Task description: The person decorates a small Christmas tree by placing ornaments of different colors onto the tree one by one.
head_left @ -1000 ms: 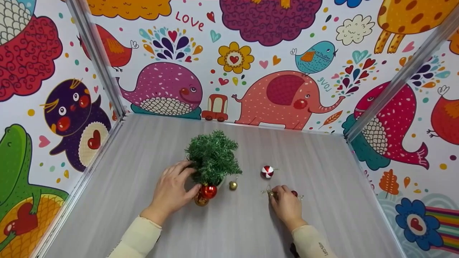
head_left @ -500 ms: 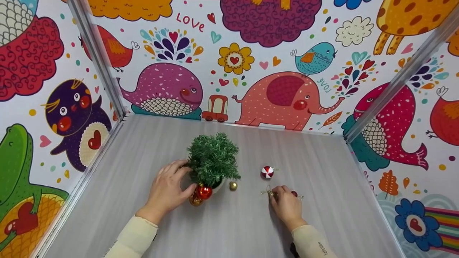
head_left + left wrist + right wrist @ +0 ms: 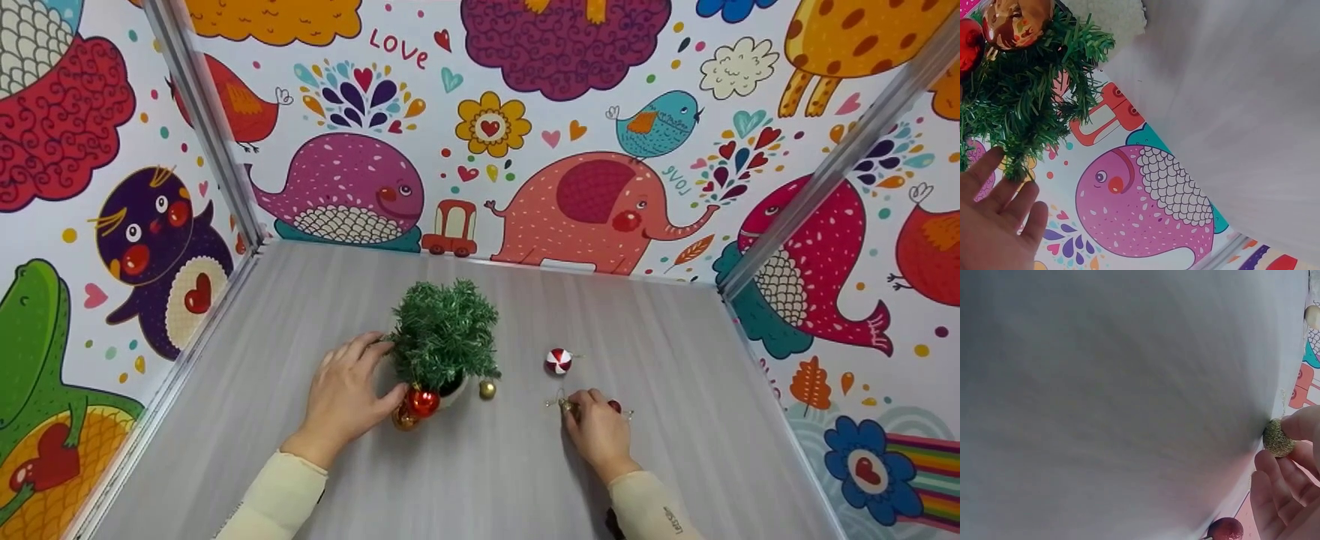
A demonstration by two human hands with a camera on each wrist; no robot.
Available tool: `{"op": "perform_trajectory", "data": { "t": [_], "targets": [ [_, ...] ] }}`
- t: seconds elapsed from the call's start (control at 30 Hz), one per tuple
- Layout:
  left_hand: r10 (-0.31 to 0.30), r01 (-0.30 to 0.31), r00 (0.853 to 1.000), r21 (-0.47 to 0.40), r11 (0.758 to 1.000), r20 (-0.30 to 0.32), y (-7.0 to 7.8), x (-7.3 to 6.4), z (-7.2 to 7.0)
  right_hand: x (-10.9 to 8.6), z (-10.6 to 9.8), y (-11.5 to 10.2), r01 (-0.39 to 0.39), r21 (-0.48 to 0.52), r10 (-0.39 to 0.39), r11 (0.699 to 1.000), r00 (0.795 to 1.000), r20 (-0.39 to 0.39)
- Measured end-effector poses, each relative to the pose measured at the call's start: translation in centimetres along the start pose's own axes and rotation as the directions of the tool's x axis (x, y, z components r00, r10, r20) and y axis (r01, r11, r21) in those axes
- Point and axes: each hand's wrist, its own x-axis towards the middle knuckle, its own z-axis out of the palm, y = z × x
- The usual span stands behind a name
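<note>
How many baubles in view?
6: red bauble and copper bauble on the tree; plain gold bauble and red-white bauble on the table; glittery gold bauble in the right hand; dark red bauble beside it. More may be hidden.

tree (image 3: 444, 326): green | glitter ball (image 3: 1278, 439): gold | pinwheel ball (image 3: 558, 361): red-white | table (image 3: 457, 487): streaked grey

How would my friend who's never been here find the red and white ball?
Start at the little green tree on the grey table. Go right, past the small gold ball, to a patterned ball just beyond the right hand. It alone has red and white patches; the small gold ball and dark red ball are each one colour.
</note>
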Motion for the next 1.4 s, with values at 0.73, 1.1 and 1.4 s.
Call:
{"op": "perform_trajectory", "data": {
  "t": [0.73,1.1,1.4],
  "targets": [
    [-0.029,0.029,0.999,-0.004,1.0,0.022,-0.63,-0.07,-0.5,-0.08,-0.09,-0.14,-0.018,0.005,0.018,1.0,1.0,0.008],
    [-0.021,0.021,1.0,0.003,1.0,0.002,-0.85,-0.12,-0.39,-0.11,-0.02,-0.16,-0.016,0.01,0.016,1.0,1.0,-0.002],
    [-0.03,0.03,0.999,-0.014,0.999,0.024,-0.99,-0.09,-0.52,-0.02,-0.08,-0.11,-0.01,0.004,0.01,1.0,1.0,0.005]
  ]
}}
